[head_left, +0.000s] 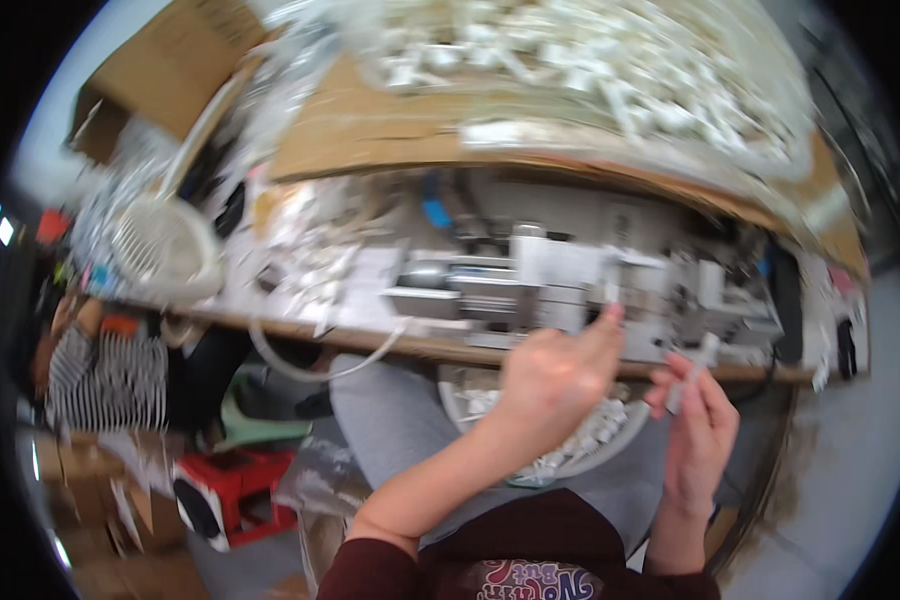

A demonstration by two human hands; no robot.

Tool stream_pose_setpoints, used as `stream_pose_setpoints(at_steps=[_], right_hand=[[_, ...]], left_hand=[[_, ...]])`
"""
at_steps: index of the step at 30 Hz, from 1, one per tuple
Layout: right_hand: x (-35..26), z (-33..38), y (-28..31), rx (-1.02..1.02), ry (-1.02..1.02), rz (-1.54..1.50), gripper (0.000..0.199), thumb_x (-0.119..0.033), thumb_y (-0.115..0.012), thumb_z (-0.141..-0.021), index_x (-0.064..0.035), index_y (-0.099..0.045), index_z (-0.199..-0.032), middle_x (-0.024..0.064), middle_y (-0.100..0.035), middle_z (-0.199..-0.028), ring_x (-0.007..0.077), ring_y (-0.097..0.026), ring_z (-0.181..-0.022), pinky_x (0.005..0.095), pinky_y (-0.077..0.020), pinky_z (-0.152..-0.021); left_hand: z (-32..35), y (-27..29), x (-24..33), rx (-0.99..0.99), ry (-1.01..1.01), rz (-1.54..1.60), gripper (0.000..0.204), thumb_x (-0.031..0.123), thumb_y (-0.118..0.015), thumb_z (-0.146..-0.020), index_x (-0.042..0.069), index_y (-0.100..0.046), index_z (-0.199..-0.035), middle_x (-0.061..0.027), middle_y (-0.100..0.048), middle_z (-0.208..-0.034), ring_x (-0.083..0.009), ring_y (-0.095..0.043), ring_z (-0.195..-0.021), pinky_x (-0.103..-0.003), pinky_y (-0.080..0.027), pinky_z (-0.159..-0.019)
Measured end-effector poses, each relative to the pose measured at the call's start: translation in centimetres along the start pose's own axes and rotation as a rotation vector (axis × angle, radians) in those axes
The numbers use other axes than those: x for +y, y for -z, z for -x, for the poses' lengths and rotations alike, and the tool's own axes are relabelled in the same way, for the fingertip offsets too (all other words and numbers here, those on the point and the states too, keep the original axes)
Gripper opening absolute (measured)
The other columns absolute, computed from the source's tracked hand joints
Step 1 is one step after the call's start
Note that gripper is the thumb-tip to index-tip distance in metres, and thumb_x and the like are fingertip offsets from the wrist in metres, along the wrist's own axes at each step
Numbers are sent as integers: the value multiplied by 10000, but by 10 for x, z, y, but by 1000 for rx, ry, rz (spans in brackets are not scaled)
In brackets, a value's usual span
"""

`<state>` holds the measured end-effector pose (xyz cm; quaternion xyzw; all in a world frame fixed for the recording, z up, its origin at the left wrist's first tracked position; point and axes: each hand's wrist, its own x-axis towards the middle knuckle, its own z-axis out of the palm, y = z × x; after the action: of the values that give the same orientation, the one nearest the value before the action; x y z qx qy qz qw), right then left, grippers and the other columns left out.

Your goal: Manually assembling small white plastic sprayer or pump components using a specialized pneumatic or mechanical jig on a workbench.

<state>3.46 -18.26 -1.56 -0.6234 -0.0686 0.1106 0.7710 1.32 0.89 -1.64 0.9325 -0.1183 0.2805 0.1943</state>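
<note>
My left hand (560,375) reaches over the front of a metal bench machine (470,290), its fingers drawn together. The fingertips meet a small white piece (611,280) standing in the machine's middle; blur hides whether they grip it. Off to the right, in front of the machine's right end, my right hand (702,425) pinches a slim white plastic part (692,375) between thumb and fingers. Below the left hand, a round white basin (625,435) holds many small white parts; my forearm covers some of it.
White parts fill a plastic-lined cardboard tray (370,130) above the machine. More parts lie loose (325,280) on the bench's left, beside a white fan (167,250). A person in a striped top (110,385) sits at far left, near a red stool (235,495).
</note>
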Motion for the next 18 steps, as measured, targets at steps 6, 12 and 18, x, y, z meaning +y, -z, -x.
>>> stream_pose_setpoints(at_steps=[6, 12, 18], right_hand=[[10, 0, -1, 55, 24, -2, 336, -176, -458, -1049, 81, -539, -1250, 209, -685, -1073, 241, -694, -916, 315, -532, -780], [30, -7, 7, 64, -25, -26, 411, -235, -415, -1057, 90, -531, -1281, 207, -631, -1252, 213, -613, -1132, 340, -478, -964], [19, -2, -15, 7, -44, 68, 297, -200, -439, -1057, 5, -643, -992, 42, -612, -872, 102, -544, -713, 238, -419, -619]], left_hand=[[16, -17, -4, 105, 40, 54, 250, 109, -661, -727, 10, -701, -953, -177, -693, -1177, -172, -632, -570, -301, -480, -548], [23, -19, 40, 341, -63, 431, 250, 116, -684, -732, 24, -589, -944, -68, -595, -895, -238, -629, -810, -334, -529, -664], [29, -16, 41, 369, -45, 419, 186, 82, -621, -792, -14, -570, -942, -117, -578, -914, -274, -615, -804, -362, -523, -643]])
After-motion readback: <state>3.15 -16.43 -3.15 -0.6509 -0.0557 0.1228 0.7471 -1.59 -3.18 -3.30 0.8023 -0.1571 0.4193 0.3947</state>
